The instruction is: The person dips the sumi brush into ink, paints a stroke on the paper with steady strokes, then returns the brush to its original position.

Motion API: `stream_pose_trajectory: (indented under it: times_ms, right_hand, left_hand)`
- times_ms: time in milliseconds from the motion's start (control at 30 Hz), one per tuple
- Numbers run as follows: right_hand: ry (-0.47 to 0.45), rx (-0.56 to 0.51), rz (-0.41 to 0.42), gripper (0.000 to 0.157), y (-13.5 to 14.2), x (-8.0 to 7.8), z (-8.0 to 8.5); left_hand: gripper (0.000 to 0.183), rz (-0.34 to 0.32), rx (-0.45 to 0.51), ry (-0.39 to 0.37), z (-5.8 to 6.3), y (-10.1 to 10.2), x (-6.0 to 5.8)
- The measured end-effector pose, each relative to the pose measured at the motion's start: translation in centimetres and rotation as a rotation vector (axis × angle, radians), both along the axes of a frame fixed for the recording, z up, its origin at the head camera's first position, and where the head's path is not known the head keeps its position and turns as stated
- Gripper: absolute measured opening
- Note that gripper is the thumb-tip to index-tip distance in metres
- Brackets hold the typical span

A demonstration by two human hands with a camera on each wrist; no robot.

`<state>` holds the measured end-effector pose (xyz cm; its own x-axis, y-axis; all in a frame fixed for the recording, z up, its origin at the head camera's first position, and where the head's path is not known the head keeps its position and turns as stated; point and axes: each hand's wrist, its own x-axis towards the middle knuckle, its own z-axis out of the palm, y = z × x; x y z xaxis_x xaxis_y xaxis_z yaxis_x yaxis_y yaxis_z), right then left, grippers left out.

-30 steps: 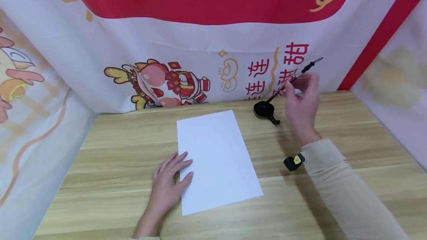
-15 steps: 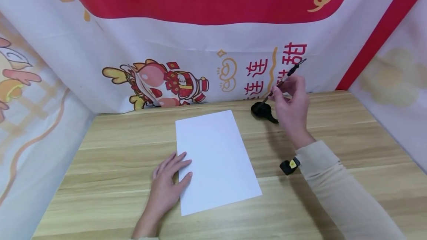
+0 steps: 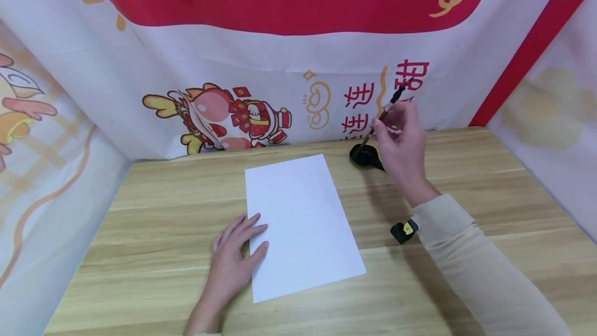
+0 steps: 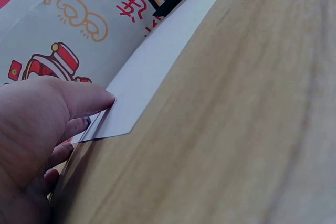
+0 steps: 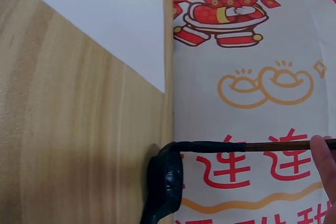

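Note:
My right hand pinches a writing brush by its brown handle, the black end loop pointing up toward the backdrop. The brush tip reaches down to a small black ink dish with a short curved handle. In the right wrist view the dark bristles lean on the rim of the ink dish. My left hand rests with spread fingers on the left edge of a white sheet of paper. The left wrist view shows the thumb lying on the paper.
A printed cloth backdrop rises along the back edge of the wooden table. More printed cloth hangs at both sides. A black strap mount with a yellow mark sits at the right wrist.
The right hand has moved a little to the left with the writing brush, whose tip is now lower over the ink dish. The left hand and paper have stayed in place.

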<state>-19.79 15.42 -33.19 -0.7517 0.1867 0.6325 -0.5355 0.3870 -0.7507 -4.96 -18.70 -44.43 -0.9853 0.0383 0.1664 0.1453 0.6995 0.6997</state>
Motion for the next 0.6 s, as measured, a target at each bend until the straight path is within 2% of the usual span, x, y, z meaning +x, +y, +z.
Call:
stream_pose_trajectory:
  times_ms: [200,433,600]
  right_hand:
    - [0.031,0.048,-0.006,0.027,-0.03,-0.18,0.48]
    - [-0.013,0.051,0.004,0.029,-0.02,-0.05,0.43]
    - [0.005,0.045,-0.011,0.028,0.19,-0.08,0.9]
  left_hand:
    - [0.039,0.001,-0.004,0.0,0.01,0.12,0.02]
    - [0.039,0.0,0.001,0.015,-0.01,0.19,0.1]
    - [0.04,-0.002,-0.005,0.035,-0.04,0.16,0.12]
